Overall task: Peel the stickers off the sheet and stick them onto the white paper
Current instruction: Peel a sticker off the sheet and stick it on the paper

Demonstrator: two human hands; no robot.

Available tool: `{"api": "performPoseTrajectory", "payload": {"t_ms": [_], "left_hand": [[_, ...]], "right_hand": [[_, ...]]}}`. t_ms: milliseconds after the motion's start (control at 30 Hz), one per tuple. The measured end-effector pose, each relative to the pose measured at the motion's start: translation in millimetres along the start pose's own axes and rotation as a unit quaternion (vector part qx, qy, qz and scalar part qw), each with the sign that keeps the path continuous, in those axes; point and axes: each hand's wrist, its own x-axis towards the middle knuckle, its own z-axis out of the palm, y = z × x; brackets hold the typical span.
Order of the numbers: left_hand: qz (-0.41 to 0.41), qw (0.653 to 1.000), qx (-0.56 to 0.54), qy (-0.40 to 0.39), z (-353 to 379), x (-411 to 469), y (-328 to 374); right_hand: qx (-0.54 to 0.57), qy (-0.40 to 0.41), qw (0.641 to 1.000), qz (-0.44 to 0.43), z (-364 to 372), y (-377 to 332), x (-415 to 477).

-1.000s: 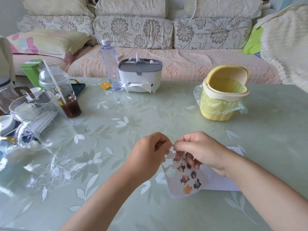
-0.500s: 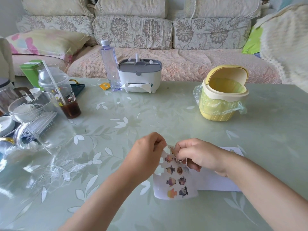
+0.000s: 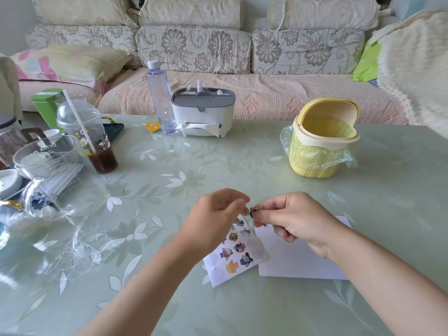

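The sticker sheet [image 3: 234, 253], white with several small cartoon stickers, lies slanted on the table, its right edge over the white paper [image 3: 294, 259]. My right hand [image 3: 294, 220] pinches one small dark sticker [image 3: 252, 211] between thumb and forefinger, just above the paper's top left corner. My left hand [image 3: 217, 215] hovers with loosely curled fingers over the top of the sheet, its fingertips close to the sticker. The sheet's top edge is hidden behind that hand, so a hold on it cannot be told.
A yellow mini bin [image 3: 322, 141] with a bag liner stands at the back right. A tissue box [image 3: 202, 112] and a water bottle [image 3: 161, 98] stand at the back middle. A glass jug [image 3: 58, 173], a drink cup [image 3: 97, 139] and clear wrap crowd the left side.
The sticker has come free of the sheet and sits in my right hand's pinch. The sheet has dropped from upright between my hands to lying slanted on the table.
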Motion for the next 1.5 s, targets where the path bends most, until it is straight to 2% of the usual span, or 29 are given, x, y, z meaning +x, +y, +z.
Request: {"api": "performPoseTrajectory", "payload": {"t_ms": [133, 267, 433, 600, 767, 800, 900, 967, 1000, 1033, 1133, 1200, 1267, 1333, 1500], "left_hand": [[-0.013, 0.998, -0.049, -0.023, 8, -3, 4], [-0.053, 0.992, -0.113, -0.003, 15, -1, 8], [-0.060, 0.992, -0.109, 0.002, 24, -1, 13], [-0.050, 0.994, -0.098, 0.011, 37, 1, 19], [-0.040, 0.997, -0.059, 0.016, 47, 0, 22], [-0.038, 0.998, -0.051, 0.015, 49, 0, 21], [-0.043, 0.997, -0.066, 0.015, 55, 2, 20], [-0.048, 0.995, -0.086, 0.023, 57, 3, 20], [-0.046, 0.994, -0.091, 0.028, 57, 3, 20], [-0.042, 0.994, -0.091, 0.032, 57, 4, 20], [-0.018, 0.996, -0.086, 0.032, 54, 5, 21], [0.002, 0.996, -0.083, 0.019, 52, 5, 21], [0.016, 0.996, -0.091, 0.006, 50, 4, 22], [0.025, 0.995, -0.094, 0.002, 49, 4, 22], [0.023, 0.994, -0.104, -0.011, 50, 3, 22]], "right_hand": [[-0.008, 0.019, 0.999, -0.036, -6, 2, -1], [-0.008, 0.030, 0.997, -0.065, -12, 4, -2], [-0.019, 0.047, 0.995, -0.090, -18, 7, -5], [-0.136, 0.108, 0.973, -0.150, -25, 8, -9], [-0.272, 0.159, 0.920, -0.234, -31, 19, -9], [-0.305, 0.178, 0.897, -0.267, -32, 22, -9], [-0.418, 0.231, 0.790, -0.384, -34, 26, -7], [-0.439, 0.239, 0.750, -0.433, -37, 29, -5], [-0.424, 0.236, 0.756, -0.439, -37, 29, -5], [-0.391, 0.229, 0.784, -0.424, -36, 27, -7], [-0.197, 0.157, 0.926, -0.282, -35, 22, -12], [-0.074, 0.114, 0.971, -0.195, -36, 18, -13], [-0.015, 0.099, 0.983, -0.153, -39, 15, -12], [-0.001, 0.091, 0.986, -0.139, -41, 15, -13], [-0.083, 0.101, 0.976, -0.173, -39, 18, -14]]}}
